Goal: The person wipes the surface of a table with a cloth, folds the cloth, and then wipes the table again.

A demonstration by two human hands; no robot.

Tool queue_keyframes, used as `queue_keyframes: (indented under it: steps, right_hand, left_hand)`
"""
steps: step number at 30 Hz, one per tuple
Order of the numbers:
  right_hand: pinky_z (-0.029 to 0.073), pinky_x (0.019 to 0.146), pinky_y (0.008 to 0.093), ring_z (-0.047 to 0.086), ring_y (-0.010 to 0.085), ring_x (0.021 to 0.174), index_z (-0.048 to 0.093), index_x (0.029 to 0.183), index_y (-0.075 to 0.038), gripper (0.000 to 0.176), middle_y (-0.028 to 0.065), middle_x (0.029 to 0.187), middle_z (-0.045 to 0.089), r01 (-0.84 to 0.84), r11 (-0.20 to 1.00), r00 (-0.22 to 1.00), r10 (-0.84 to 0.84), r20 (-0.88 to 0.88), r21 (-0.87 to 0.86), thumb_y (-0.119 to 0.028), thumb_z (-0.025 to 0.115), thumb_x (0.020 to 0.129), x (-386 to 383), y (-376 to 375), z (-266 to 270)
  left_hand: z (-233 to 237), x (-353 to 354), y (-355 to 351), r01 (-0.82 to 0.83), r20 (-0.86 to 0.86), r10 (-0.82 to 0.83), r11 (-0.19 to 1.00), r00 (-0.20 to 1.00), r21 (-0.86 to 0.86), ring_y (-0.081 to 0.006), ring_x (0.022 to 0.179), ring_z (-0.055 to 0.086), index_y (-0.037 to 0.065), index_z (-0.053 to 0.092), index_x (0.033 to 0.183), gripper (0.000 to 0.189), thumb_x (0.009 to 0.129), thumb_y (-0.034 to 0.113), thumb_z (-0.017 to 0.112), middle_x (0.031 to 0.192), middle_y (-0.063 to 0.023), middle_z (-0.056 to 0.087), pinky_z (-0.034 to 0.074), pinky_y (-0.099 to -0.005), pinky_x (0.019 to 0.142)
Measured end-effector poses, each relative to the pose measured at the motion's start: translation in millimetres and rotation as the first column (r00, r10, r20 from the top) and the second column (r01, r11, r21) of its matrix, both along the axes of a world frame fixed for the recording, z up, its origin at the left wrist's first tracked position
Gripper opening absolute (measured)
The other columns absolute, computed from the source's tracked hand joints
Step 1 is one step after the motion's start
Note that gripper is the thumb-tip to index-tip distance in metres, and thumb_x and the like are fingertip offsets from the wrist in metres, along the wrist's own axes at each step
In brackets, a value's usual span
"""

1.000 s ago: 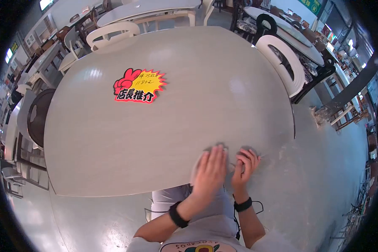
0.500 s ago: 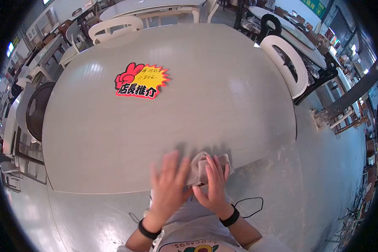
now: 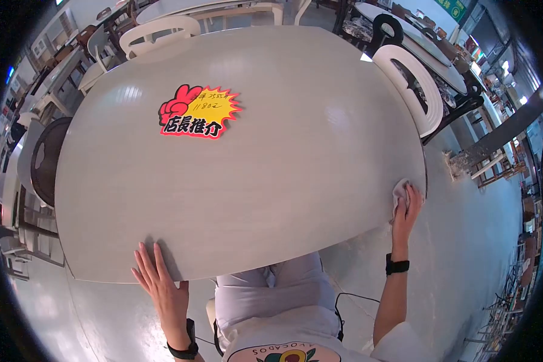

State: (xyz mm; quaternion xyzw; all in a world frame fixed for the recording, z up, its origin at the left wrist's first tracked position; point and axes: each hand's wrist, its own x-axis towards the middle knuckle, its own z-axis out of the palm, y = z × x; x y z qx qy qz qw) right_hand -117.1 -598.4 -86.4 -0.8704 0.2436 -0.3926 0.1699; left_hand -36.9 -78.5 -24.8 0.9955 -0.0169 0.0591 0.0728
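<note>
A greyish-pink cloth [image 3: 399, 192] lies bunched at the right edge of the large light-grey table [image 3: 241, 193]. My right hand [image 3: 409, 208] presses on it, with the fingers curled over the cloth. At the near left edge, my left hand [image 3: 158, 274] rests with its fingers stretched out on the tabletop and nothing in it. Farther back on the table lies a red and yellow price sign [image 3: 200, 113] with handwritten figures and large black characters.
White chairs [image 3: 160, 35] [image 3: 411, 90] stand against the far and right sides of the table. A dark-backed chair [image 3: 49, 161] is at the left. A slanted dark post [image 3: 498, 136] rises at the right, and more tables stand behind.
My right hand has carried the cloth from the near middle edge to the table's right edge. My left hand has moved left and down onto the near left edge.
</note>
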Motion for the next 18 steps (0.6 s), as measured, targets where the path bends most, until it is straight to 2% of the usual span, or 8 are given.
queue_keyframes:
  steps: [3,5,8,10,12,13,16,18]
  right_hand:
    - [0.014,0.115,0.0541,0.035,0.0321,0.135,0.060,0.124,-0.010,0.031,0.0108,0.134,0.054,-0.015,1.000,1.000,0.016,0.024,-0.014,-0.023,0.048,0.098,1.1,14.0,-9.5]
    - [0.014,0.114,0.0542,0.038,0.0322,0.133,0.061,0.123,-0.011,0.032,0.0106,0.130,0.057,-0.067,0.990,0.992,0.052,-0.113,-0.128,-0.024,0.049,0.096,2.2,61.1,-3.9]
    - [0.016,0.113,0.0553,0.044,0.0332,0.128,0.061,0.123,-0.012,0.035,0.0103,0.132,0.056,-0.434,0.901,0.898,0.432,-0.081,0.002,-0.026,0.052,0.093,9.5,155.6,22.6]
    - [0.019,0.111,0.0555,0.046,0.0338,0.126,0.060,0.125,-0.011,0.037,0.0114,0.133,0.055,-0.558,0.818,0.809,0.574,-0.128,0.142,-0.025,0.053,0.091,10.3,202.1,42.5]
    - [0.024,0.109,0.0534,0.047,0.0341,0.124,0.058,0.129,-0.010,0.039,0.0126,0.134,0.055,-0.648,0.717,0.729,0.682,-0.065,0.258,-0.021,0.054,0.092,12.2,228.9,57.9]
    - [0.026,0.108,0.0519,0.048,0.0340,0.124,0.057,0.130,-0.010,0.040,0.0130,0.134,0.054,-0.691,0.657,0.689,0.724,0.003,0.301,-0.019,0.054,0.092,13.4,237.3,60.9]
    - [0.034,0.107,0.0422,0.048,0.0310,0.125,0.053,0.134,-0.006,0.039,0.0137,0.137,0.052,-0.756,0.382,0.553,0.808,0.206,0.531,-0.015,0.050,0.096,12.3,251.6,74.4]
    - [0.035,0.106,0.0392,0.047,0.0285,0.127,0.052,0.134,-0.003,0.038,0.0139,0.137,0.051,-0.725,0.153,0.505,0.781,0.367,0.671,-0.017,0.048,0.098,9.8,255.0,70.3]
  left_hand:
    - [-2.3,-1.0,1.5,0.005,0.012,-0.005,1.000,1.000,-0.020,-0.0336,0.146,0.016,0.012,0.029,0.149,0.105,0.059,0.007,0.082,0.157,-0.0139,0.019,0.010,-0.0548,0.118]
    - [0.5,-1.3,2.2,0.008,-0.007,-0.008,0.999,1.000,-0.044,-0.0333,0.146,0.015,0.014,0.028,0.150,0.106,0.058,0.004,0.081,0.158,-0.0131,0.019,0.009,-0.0552,0.118]
    - [12.8,-11.8,-6.5,0.039,-0.029,-0.039,0.999,0.999,0.012,-0.0332,0.146,0.015,0.013,0.027,0.150,0.102,0.062,0.006,0.079,0.158,-0.0144,0.017,0.008,-0.0559,0.117]
    - [36.4,-21.6,-27.4,0.190,-0.127,-0.214,0.966,0.969,-0.175,-0.0351,0.146,0.015,0.008,0.026,0.149,0.096,0.068,0.014,0.077,0.156,-0.0168,0.020,0.005,-0.0567,0.116]
    - [52.6,-30.8,-49.4,0.367,-0.076,-0.408,0.876,0.910,-0.313,-0.0350,0.143,0.024,0.003,0.031,0.147,0.093,0.071,0.024,0.080,0.151,-0.0179,0.033,0.008,-0.0564,0.116]
    - [60.2,-31.9,-63.1,0.377,-0.023,-0.438,0.798,0.899,-0.470,-0.0347,0.134,0.041,0.001,0.042,0.139,0.081,0.073,0.029,0.080,0.139,-0.0169,0.049,0.016,-0.0559,0.114]
    - [48.6,-32.6,-86.6,0.456,0.057,-0.514,0.697,0.856,-0.553,-0.0332,0.120,0.054,-0.001,0.050,0.131,0.071,0.074,0.031,0.079,0.125,-0.0144,0.061,0.024,-0.0561,0.111]
    - [46.7,-38.2,-96.7,0.413,0.118,-0.451,0.641,0.885,-0.647,-0.0314,0.098,0.064,0.002,0.060,0.119,0.046,0.078,0.017,0.075,0.107,-0.0141,0.067,0.041,-0.0487,0.100]
